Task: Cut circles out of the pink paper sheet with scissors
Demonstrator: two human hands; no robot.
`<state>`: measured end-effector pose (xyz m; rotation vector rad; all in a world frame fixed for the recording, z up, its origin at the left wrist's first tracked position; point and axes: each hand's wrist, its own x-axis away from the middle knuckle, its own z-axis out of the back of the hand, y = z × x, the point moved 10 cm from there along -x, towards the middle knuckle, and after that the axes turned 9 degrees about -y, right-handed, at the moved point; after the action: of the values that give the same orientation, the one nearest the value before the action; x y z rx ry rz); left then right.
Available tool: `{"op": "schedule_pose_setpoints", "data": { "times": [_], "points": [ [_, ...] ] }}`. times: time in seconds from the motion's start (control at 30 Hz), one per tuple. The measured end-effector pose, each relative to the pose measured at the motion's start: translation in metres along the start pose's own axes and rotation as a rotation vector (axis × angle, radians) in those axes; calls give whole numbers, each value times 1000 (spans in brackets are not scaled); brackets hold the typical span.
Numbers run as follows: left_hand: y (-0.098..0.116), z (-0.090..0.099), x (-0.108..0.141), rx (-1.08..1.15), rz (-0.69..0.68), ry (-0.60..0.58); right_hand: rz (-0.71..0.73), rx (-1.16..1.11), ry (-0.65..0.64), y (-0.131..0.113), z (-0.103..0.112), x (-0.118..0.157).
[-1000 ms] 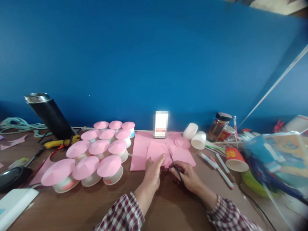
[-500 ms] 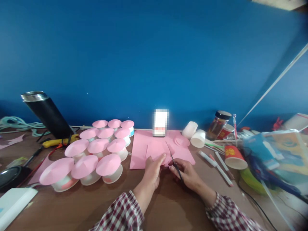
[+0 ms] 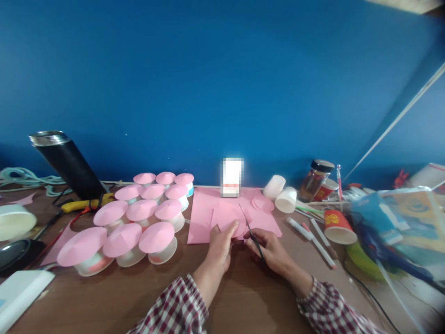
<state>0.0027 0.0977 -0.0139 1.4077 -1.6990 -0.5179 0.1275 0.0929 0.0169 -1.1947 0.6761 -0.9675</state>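
My left hand [image 3: 222, 246] pinches a piece of pink paper [image 3: 224, 217], its thumb on top. Black scissors [image 3: 255, 239] are in my right hand [image 3: 269, 250], the blades pointing up and away beside that paper. Beneath both lies a larger pink sheet [image 3: 200, 215] on the table. Pink paper discs [image 3: 263, 203] rest on the sheet's right part. To the left stand several small paper cups in rows, each topped by a shallow pink paper cone [image 3: 123, 240].
Two white cups [image 3: 286, 200] lie tipped behind my right hand. Right of it are markers [image 3: 319, 243], a red paper cup [image 3: 339, 226] and a lidded jar [image 3: 315, 178]. A black flask [image 3: 69, 162] leans at the left, near yellow-handled pliers [image 3: 86, 204]. A blue wall rises behind.
A pale cup-like object has come into view at the far left edge, above the black round item. My hands, the scissors and the paper look almost unchanged.
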Motion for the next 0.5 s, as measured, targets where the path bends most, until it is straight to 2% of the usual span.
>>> {"op": "schedule_pose_setpoints", "data": {
  "times": [0.2, 0.5],
  "points": [
    [6, -2, 1, 27, -58, -16, -7, 14, 7, 0, 0, 0],
    [6, -3, 0, 25, -65, -25, -2, 23, 16, -1, 2, 1]
  ]
}}
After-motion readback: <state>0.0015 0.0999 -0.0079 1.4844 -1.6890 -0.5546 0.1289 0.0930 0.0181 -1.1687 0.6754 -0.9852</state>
